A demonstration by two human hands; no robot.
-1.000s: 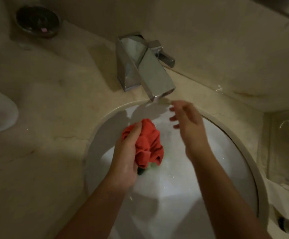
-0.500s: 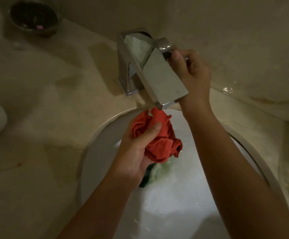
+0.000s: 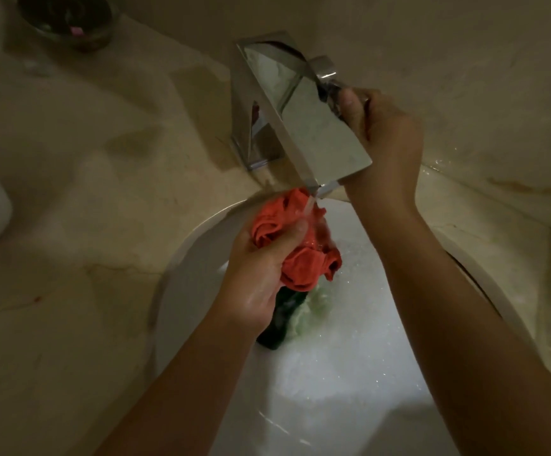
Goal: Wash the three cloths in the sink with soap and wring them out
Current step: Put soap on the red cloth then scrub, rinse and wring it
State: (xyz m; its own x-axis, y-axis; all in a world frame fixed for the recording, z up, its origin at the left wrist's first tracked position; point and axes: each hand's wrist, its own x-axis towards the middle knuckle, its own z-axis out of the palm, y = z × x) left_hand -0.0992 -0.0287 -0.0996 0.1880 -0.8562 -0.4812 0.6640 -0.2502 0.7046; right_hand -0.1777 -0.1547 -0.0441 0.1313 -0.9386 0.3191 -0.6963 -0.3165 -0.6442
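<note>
Water is now released from the spout, where none was seen half a second ago.
The crumpled red cloth [image 3: 295, 248] is gripped by the left hand [image 3: 261, 274] under the stream, above the white sink [image 3: 333, 390]; the chrome faucet [image 3: 303, 126] lever is gripped by the right hand [image 3: 386, 133]. Dark green and pale green cloths lie below; a dark dish [image 3: 66, 19] rests on the marble table [image 3: 70, 225].

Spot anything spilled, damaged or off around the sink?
Nothing stands out. Left hand grips the red cloth under the running faucet; right hand is on the handle. Only small water splashes on the counter, right of the faucet.
</note>
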